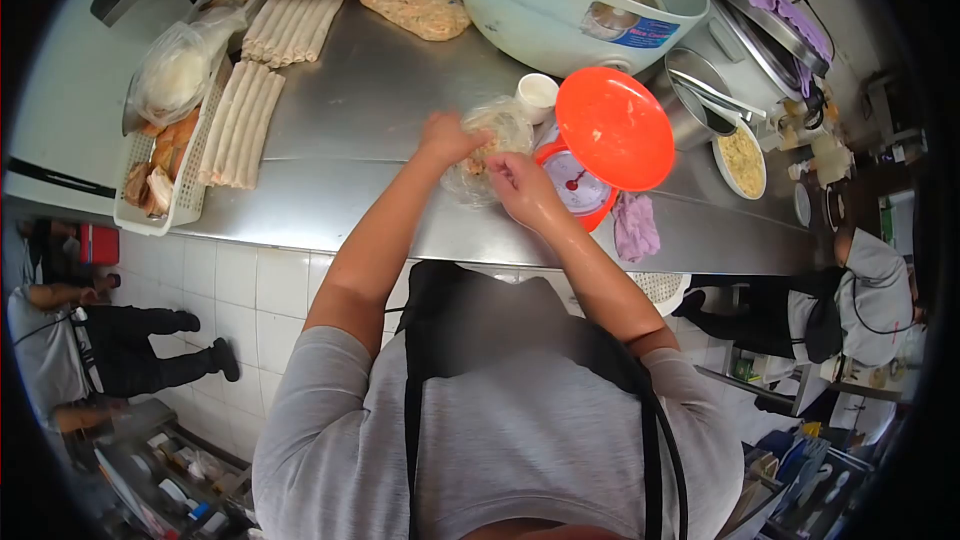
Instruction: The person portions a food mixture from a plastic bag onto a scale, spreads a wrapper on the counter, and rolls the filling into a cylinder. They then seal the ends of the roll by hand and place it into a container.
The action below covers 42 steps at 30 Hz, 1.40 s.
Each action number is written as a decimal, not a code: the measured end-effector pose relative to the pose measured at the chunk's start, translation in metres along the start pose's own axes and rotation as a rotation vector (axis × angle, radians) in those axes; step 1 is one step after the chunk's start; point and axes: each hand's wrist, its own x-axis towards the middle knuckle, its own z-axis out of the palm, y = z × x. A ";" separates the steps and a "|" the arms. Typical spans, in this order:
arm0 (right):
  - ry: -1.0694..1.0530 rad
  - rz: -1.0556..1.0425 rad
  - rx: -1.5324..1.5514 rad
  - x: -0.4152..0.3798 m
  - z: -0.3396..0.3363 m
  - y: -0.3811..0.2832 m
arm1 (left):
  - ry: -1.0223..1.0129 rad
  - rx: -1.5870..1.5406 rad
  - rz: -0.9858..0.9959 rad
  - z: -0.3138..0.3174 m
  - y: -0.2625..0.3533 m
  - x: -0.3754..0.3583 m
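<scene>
On the steel counter in front of me lies a clear plastic bag (pixel 489 122) with a lump of orange-flecked food mixture (pixel 478 158) in it. My left hand (pixel 449 137) is at the bag's left side, its fingers curled on the plastic and the thumb pointing inward. From the right, my right hand (pixel 522 186) pinches at the bag's near edge; its fingertips are partly hidden. Close by on the right stands an orange kitchen scale (pixel 580 183) with a round dial and an orange pan (pixel 615 128). A white cup (pixel 537 97) sits just behind the bag.
Rolled pale wrappers (pixel 243 125) lie at the left beside a white basket (pixel 188 202) of food. A filled bag of mixture (pixel 415 8) and a large rice cooker (pixel 520 15) stand at the back. A purple cloth (pixel 636 227) lies by the scale. Other people stand to either side.
</scene>
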 end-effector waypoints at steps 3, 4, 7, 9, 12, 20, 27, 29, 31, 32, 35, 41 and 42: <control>0.045 0.063 0.401 0.016 0.006 -0.007 | -0.095 -0.496 -0.092 -0.008 0.009 -0.003; 0.071 0.098 0.370 0.024 0.012 0.009 | -0.154 -0.832 -0.115 -0.008 0.006 -0.005; 0.156 0.210 0.448 0.038 0.038 0.045 | -0.349 -1.553 -0.180 -0.016 -0.001 -0.023; 0.206 0.261 0.697 0.043 0.044 0.037 | -0.484 -1.680 -0.192 -0.032 0.005 -0.036; 0.051 0.384 1.142 0.039 0.033 -0.007 | -0.712 -1.853 -0.145 -0.024 -0.019 -0.027; 0.004 0.430 1.335 0.053 0.074 -0.034 | -0.823 -1.858 -0.163 -0.076 -0.066 -0.025; 0.237 0.397 1.345 0.062 0.110 -0.022 | -1.095 -2.151 0.151 -0.058 -0.139 0.013; 0.332 0.439 1.339 0.055 0.099 -0.024 | -0.628 -1.675 -0.097 -0.078 -0.136 0.003; 0.339 0.487 1.251 0.051 0.091 -0.035 | -0.329 -1.202 -0.120 -0.089 -0.137 0.000; 0.323 0.496 1.126 0.052 0.092 -0.043 | -0.246 -0.984 -0.050 -0.093 -0.145 0.001; 0.231 0.527 0.740 0.067 0.110 -0.061 | -0.199 -0.465 0.056 -0.099 -0.159 -0.004; 0.122 0.400 -0.062 0.083 0.158 -0.042 | -0.458 -0.731 -0.235 -0.106 -0.157 -0.033; 0.150 0.440 0.122 0.083 0.160 -0.035 | -0.409 -0.910 -0.296 -0.098 -0.158 -0.033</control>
